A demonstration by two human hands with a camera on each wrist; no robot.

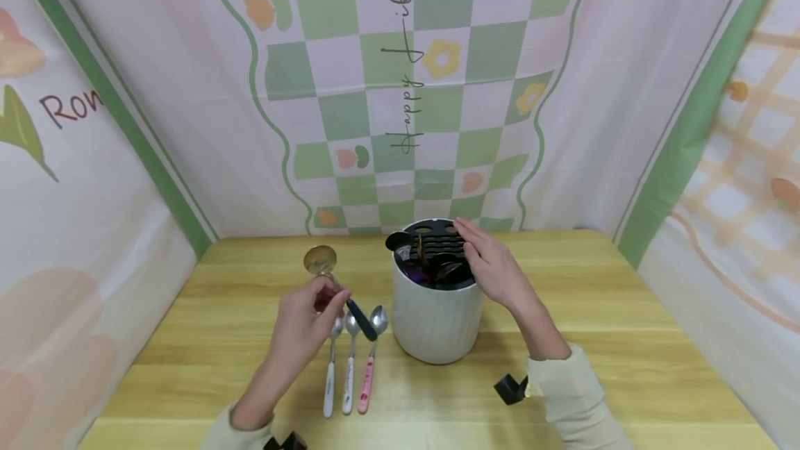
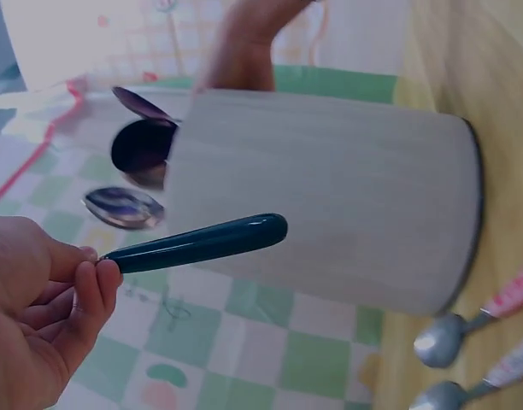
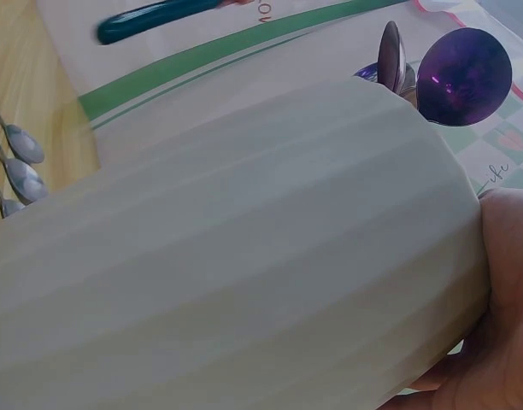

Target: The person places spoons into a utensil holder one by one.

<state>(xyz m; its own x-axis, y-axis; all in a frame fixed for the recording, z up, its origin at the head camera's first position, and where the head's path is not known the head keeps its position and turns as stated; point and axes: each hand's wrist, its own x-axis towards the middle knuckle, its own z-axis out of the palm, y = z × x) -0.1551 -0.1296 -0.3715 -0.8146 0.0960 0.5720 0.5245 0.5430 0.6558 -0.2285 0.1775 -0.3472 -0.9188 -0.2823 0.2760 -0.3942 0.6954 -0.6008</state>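
At left, the left hand [image 1: 305,319] pinches a green-handled ladle [image 1: 361,319] aloft between thumb and fingers, near three spoons [image 1: 348,382] lying side by side on the table [image 1: 231,311], then comes the white container [image 1: 436,328] bristling with utensils [image 1: 400,241], and there's the right hand [image 1: 498,271], fingers extended, resting against its top.

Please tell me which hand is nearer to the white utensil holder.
Right. The right grip touches the rim of the utensil holder; the left grip is apart, to its left, holding a green-handled ladle.
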